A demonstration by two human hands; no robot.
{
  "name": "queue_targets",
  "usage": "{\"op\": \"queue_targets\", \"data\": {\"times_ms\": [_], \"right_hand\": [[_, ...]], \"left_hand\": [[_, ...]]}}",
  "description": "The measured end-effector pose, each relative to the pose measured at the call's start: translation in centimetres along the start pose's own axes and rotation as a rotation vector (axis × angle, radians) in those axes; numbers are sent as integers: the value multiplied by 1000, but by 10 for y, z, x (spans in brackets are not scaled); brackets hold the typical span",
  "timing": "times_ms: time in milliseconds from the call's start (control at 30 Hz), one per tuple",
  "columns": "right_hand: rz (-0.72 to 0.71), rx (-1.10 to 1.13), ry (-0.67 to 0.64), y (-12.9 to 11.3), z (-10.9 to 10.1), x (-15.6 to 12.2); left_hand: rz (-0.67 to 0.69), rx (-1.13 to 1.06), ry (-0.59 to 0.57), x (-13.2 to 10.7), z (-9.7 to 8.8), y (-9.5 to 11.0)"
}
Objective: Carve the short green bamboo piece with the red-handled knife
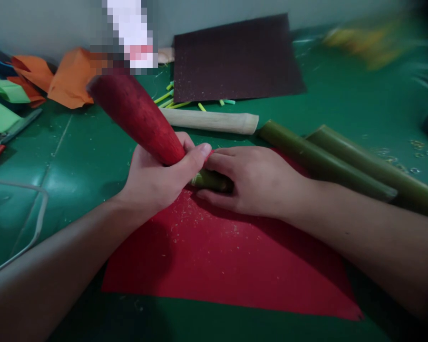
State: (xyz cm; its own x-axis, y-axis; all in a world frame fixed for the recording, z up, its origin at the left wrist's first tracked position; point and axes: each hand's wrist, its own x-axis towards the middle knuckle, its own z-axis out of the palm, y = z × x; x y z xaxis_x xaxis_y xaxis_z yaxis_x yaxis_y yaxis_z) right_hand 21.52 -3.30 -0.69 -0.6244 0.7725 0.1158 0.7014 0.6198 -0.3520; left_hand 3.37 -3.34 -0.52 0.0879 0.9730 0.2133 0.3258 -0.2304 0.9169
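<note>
My left hand (160, 175) is closed around a red-covered bamboo tube (142, 118) that tilts toward the upper left, its thumb lying across the tube. A short stretch of bare green bamboo (210, 181) shows just beyond that grip; whether it belongs to the same tube is hidden by my fingers. My right hand (253, 178) curls over this green bamboo, with its fingertips against a bit of red beside my left thumb. Beneath both hands lies a red sheet (214, 266) sprinkled with fine pale shavings.
Two green bamboo pieces (328, 156) lie at right, and a pale bamboo piece (214, 121) behind my hands. Farther back are a dark sheet (235, 61) and green straws (167, 98). Orange paper (74, 78) and scissors (16, 130) sit at left. Small rings (401, 159) lie far right.
</note>
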Motion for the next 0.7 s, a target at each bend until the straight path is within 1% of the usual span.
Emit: {"op": "queue_targets", "data": {"times_ms": [233,367,533,633,700], "right_hand": [[-3,-6,-3,1,1,0],[1,-18,-12,0,0,1],[-18,-16,5,0,1,1],[-24,-26,20,1,1,0],[-26,-29,24,1,1,0]], "left_hand": [[-3,15,15,1,0,0],[17,13,50,2,1,1],[-13,55,115,4,0,2],[-36,84,102,7,-2,4],[-28,95,101,8,-4,3]]}}
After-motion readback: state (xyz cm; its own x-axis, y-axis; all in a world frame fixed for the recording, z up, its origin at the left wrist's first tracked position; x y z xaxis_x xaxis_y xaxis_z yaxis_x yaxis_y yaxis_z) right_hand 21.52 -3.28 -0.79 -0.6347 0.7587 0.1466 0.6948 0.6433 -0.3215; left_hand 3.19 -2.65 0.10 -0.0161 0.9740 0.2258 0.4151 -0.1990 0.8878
